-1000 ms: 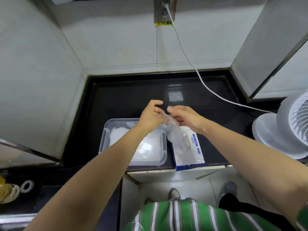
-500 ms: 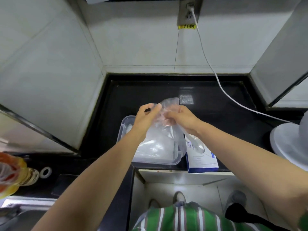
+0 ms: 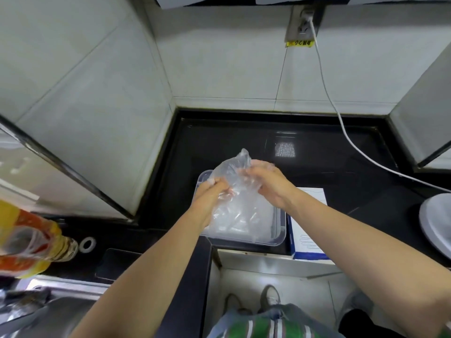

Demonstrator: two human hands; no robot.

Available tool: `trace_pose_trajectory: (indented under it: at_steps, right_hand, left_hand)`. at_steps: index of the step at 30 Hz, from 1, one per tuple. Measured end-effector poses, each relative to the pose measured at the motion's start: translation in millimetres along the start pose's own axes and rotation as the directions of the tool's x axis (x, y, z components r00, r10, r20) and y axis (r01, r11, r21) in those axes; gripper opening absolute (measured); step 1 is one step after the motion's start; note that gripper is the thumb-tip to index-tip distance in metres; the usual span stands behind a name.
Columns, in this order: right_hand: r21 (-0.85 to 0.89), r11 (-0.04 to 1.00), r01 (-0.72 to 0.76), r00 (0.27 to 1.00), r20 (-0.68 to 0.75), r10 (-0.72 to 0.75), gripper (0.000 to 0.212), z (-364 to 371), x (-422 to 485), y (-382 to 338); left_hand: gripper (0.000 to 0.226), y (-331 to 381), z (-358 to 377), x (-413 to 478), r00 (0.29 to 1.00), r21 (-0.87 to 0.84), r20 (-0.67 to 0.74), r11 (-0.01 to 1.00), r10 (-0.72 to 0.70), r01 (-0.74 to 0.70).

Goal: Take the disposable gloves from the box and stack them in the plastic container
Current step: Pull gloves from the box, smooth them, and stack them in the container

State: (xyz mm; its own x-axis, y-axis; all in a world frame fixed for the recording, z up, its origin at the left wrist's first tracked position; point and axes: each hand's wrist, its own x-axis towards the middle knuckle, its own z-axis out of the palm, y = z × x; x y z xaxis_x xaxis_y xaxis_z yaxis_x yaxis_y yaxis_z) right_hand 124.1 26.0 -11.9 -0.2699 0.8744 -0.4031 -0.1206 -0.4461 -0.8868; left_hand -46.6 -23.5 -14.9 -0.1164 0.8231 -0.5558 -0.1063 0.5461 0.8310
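Note:
A clear disposable glove (image 3: 235, 176) hangs spread between both hands above the plastic container (image 3: 280, 236). My left hand (image 3: 211, 195) pinches the glove's left edge. My right hand (image 3: 264, 180) grips its right side. The container is clear and rectangular, standing on the black counter with a pile of clear gloves (image 3: 244, 220) inside it. The white and blue glove box (image 3: 308, 236) lies just right of the container, partly hidden by my right forearm.
A white cable (image 3: 346, 135) runs from the wall socket (image 3: 303, 23) across the counter to a white fan base (image 3: 436, 223) at right. An oil bottle (image 3: 31, 242) and a metal sink (image 3: 56, 311) are at lower left. Tiled walls enclose the counter.
Both hands carried the glove left from above the box to above the container and spread it wider. The camera view shifted left, bringing the bottle and sink into view.

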Motion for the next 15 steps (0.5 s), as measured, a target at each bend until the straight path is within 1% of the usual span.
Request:
trace_pose_trajectory:
  at_steps: [2,3,4,6,7,8,10,12,14,15]
  right_hand:
    - [-0.020,0.998,-0.067,0.998,0.014,0.067,0.060,-6,4,0]
    - [-0.057,0.995,-0.085,0.996,0.013,0.086,0.066,-8,3,-1]
    - [-0.117,0.989,-0.092,0.996,0.006,0.094,0.062,-9,1,-1]
    - [-0.255,0.961,-0.104,0.995,-0.033,0.099,0.043,-10,0,1]
    - [-0.305,0.947,-0.103,0.994,-0.072,0.085,0.037,-9,-1,4]
    - [-0.328,0.940,-0.093,0.992,-0.114,0.058,0.033,-7,-1,6]
    - [-0.334,0.940,-0.065,0.982,-0.189,0.001,0.028,-5,0,11]
    - [-0.363,0.930,-0.063,0.974,-0.226,-0.022,0.021,-3,-2,14]
    - [-0.412,0.909,-0.064,0.965,-0.258,-0.049,0.017,-2,-5,18]
    - [-0.428,0.902,-0.060,0.954,-0.292,-0.075,0.014,-2,-7,19]
  left_hand:
    - [0.012,0,-8,2,0.998,0.082,0.027,0.995,0.062,-0.064]
    - [0.014,0,-12,3,0.995,0.127,0.043,0.987,0.090,-0.095]
    - [0.016,-1,-15,5,0.992,0.183,0.060,0.976,0.113,-0.122]
    - [0.016,0,-18,6,0.988,0.279,0.097,0.949,0.124,-0.147]
    - [0.014,0,-18,7,0.986,0.308,0.114,0.939,0.121,-0.151]
    - [0.013,1,-18,7,0.986,0.324,0.119,0.934,0.118,-0.151]
    - [0.019,1,-16,12,0.989,0.327,0.080,0.934,0.124,-0.144]
    - [0.017,2,-14,16,0.991,0.320,0.031,0.937,0.134,-0.136]
    - [0.014,1,-12,17,0.990,0.356,0.024,0.924,0.140,-0.139]
    - [0.015,0,-10,17,0.989,0.392,0.026,0.909,0.147,-0.145]
